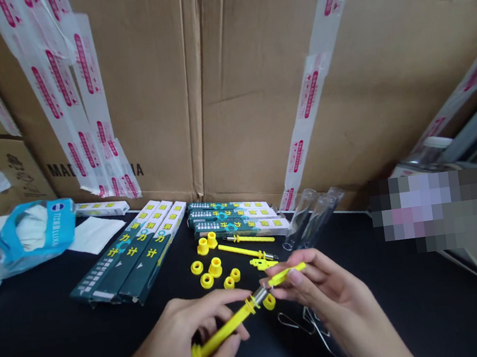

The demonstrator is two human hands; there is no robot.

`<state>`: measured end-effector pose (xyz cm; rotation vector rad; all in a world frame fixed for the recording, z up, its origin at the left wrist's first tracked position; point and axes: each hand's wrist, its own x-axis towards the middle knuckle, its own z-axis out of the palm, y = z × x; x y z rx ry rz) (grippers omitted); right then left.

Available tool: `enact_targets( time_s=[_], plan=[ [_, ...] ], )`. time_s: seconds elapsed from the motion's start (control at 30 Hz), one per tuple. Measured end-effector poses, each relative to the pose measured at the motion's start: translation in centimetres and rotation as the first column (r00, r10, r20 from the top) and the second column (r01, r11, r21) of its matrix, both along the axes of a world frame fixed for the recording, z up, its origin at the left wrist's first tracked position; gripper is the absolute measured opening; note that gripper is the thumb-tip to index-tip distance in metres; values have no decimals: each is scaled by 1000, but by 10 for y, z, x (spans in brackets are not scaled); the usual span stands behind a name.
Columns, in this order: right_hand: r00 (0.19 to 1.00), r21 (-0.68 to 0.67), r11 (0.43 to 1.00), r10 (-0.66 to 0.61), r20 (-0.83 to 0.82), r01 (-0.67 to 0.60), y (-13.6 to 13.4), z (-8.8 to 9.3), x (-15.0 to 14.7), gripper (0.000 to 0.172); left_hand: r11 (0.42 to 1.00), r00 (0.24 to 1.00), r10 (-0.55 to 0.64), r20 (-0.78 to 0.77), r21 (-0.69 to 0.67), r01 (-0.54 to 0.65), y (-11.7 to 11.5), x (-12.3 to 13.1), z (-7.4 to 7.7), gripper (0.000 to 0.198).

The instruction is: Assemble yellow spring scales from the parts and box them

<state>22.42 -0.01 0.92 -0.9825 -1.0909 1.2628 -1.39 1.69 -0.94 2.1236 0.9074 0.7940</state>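
Observation:
My left hand [197,334] is wrapped round a long yellow rod [226,331] that has a metal spring section [260,295] at its upper right end. Between the thumb and fingers of my right hand [330,289] is a small yellow stick [287,274], its lower end close to the spring; whether they touch is hard to tell. Just beyond the hands lie several yellow caps and rings [215,267], two yellow rods with metal ends [243,251] and a flat yellow piece [263,264]. Bent wire hooks [297,322] rest under my right hand.
Dark green and white boxes [139,254] lie at the left, with more boxes [235,220] at the back. Clear tubes [313,218] stand right of these. A blue tissue pack [44,228] sits far left. Cardboard [159,95] walls the back. A blurred-out area is at the right.

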Motion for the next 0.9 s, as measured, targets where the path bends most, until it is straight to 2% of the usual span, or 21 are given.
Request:
enact_targets(
  time_s=[0.1, 0.17, 0.33, 0.47, 0.53, 0.67, 0.8, 0.9],
  plan=[
    [994, -39, 999, -17, -108, 13, 1, 2, 0, 20, 942, 989, -63, 132, -320, 102, 1, -1, 1, 50],
    [989, -58, 998, -36, -141, 28, 2, 4, 1, 22, 899, 977, -75, 202, -410, 153, 2, -2, 2, 57],
    [981, -7, 997, -73, -182, 73, 5, 8, 5, 18, 879, 962, -77, 261, -437, 189, 6, -3, 3, 61],
    [978, 45, 992, -104, -182, 114, 6, 13, 7, 18, 837, 943, -71, 325, -494, 233, 10, -4, 4, 59],
    [977, 43, 991, -120, -176, 129, 7, 13, 6, 20, 794, 926, -60, 372, -544, 270, 12, -4, 6, 55],
    [977, -9, 994, -110, -182, 110, 11, 9, 3, 25, 667, 881, -1, 473, -656, 353, 16, -1, 10, 50],
    [969, -85, 992, -107, -221, 90, 13, 5, -1, 31, 623, 894, 73, 443, -720, 305, 18, 4, 9, 58],
    [970, -117, 990, -107, -220, 83, 13, 4, -2, 29, 585, 913, 95, 396, -764, 271, 19, 4, 7, 66]
  ],
)
